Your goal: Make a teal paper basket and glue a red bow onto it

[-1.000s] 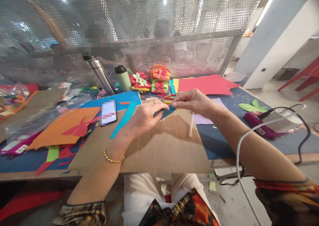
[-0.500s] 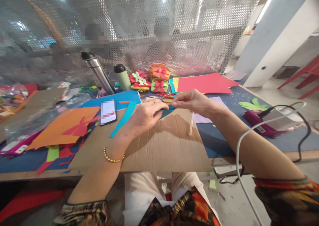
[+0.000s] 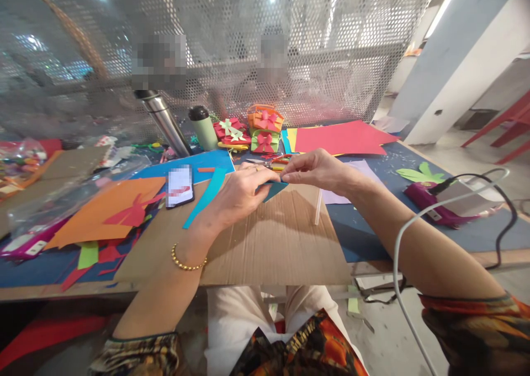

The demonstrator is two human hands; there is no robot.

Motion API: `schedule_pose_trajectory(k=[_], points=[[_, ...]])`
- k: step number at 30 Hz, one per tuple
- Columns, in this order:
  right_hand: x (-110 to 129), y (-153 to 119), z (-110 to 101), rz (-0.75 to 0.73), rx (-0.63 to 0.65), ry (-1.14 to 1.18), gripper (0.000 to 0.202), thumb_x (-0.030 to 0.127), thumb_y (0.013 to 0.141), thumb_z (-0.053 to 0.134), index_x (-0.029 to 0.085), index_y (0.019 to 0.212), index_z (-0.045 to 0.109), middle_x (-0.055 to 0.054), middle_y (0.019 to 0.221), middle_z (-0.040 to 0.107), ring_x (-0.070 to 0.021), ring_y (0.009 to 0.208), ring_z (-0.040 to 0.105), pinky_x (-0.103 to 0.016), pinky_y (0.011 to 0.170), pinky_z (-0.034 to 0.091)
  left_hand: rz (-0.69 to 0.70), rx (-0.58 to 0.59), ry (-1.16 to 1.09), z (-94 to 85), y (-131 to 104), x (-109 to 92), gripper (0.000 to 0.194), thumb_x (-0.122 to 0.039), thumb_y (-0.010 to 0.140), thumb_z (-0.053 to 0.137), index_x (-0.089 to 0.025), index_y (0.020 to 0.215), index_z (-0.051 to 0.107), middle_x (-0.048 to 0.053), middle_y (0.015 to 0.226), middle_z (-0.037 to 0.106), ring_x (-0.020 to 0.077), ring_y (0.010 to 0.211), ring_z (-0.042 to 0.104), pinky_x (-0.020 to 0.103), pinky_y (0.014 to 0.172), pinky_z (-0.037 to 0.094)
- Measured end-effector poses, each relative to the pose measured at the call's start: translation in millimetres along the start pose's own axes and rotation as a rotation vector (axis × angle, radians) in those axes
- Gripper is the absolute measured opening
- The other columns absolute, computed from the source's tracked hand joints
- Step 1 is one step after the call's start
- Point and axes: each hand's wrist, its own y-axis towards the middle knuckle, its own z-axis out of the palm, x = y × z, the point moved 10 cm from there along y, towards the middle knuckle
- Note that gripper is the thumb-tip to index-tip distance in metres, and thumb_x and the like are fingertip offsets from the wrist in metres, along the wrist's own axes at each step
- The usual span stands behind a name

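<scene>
As we work near to far, we start with pale trousers [image 3: 236,326] below the table edge, then a cardboard sheet [image 3: 269,249] that overlies the blue tabletop [image 3: 360,243]. We log a clear stick [image 3: 317,209] on the cardboard's right part, next to the lilac sheet [image 3: 336,198]. Toward the far edge of the cardboard we have the blue paper piece [image 3: 274,190], grasped by the left hand [image 3: 244,191], thumb below and fingers over it. We mark the right hand [image 3: 312,169] with thumb and forefinger together at the piece's right end; we cannot tell whether paper sits between them. Left of the hands we note a curved blue strip [image 3: 205,199] and a phone [image 3: 179,186]. Just beyond the hands we get scissors [image 3: 279,167], partly hidden, then a red sheet [image 3: 339,139], a green bottle [image 3: 205,132] and stacked paper boxes [image 3: 256,142]. Farthest, we see a perforated screen [image 3: 323,50].
</scene>
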Motion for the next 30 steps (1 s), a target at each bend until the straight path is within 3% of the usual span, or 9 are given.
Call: schedule_pose_trajectory(k=[8, 17, 24, 30], points=[[8, -1, 3, -0.045, 0.007, -0.098, 0.032, 0.051, 0.075, 0.082, 0.019, 0.078, 0.082, -0.003, 0.076, 0.070, -0.0154, 0.071, 0.056, -0.033, 0.066, 0.042, -0.085, -0.048, 0.012, -8.8, 1, -1, 0.019, -0.006, 0.091, 0.063, -0.023, 0.097, 0.064, 0.000, 0.092, 0.077, 0.0163, 0.086, 0.073, 0.027, 0.074, 0.054], [15, -5, 6, -0.073, -0.017, -0.291, 0.010, 0.025, 0.077, 0.071, 0.019, 0.074, 0.079, -0.002, 0.073, 0.071, -0.0136, 0.068, 0.058, -0.029, 0.063, 0.041, -0.021, 0.029, 0.084, -1.6, 0, -6, 0.013, -0.011, 0.096, 0.061, -0.023, 0.101, 0.063, 0.002, 0.094, 0.076, 0.0184, 0.090, 0.072, 0.029, 0.075, 0.055], [20, -9, 12, -0.081, -0.030, -0.438, 0.011, 0.016, 0.077, 0.067, 0.020, 0.067, 0.068, 0.000, 0.071, 0.069, -0.0132, 0.067, 0.058, -0.028, 0.064, 0.042, 0.090, 0.042, 0.024, 1.1, -1, -18, 0.014, -0.009, 0.100, 0.058, -0.023, 0.102, 0.060, 0.002, 0.096, 0.077, 0.0182, 0.091, 0.074, 0.032, 0.087, 0.059], [26, -13, 15, -0.093, -0.041, -0.523, 0.012, 0.013, 0.075, 0.069, 0.021, 0.067, 0.064, 0.000, 0.074, 0.068, -0.0133, 0.069, 0.058, -0.029, 0.066, 0.041, 0.019, 0.048, 0.025, 4.7, -2, -12, 0.014, -0.011, 0.100, 0.061, -0.023, 0.107, 0.062, 0.003, 0.103, 0.077, 0.0194, 0.097, 0.073, 0.031, 0.086, 0.058]])
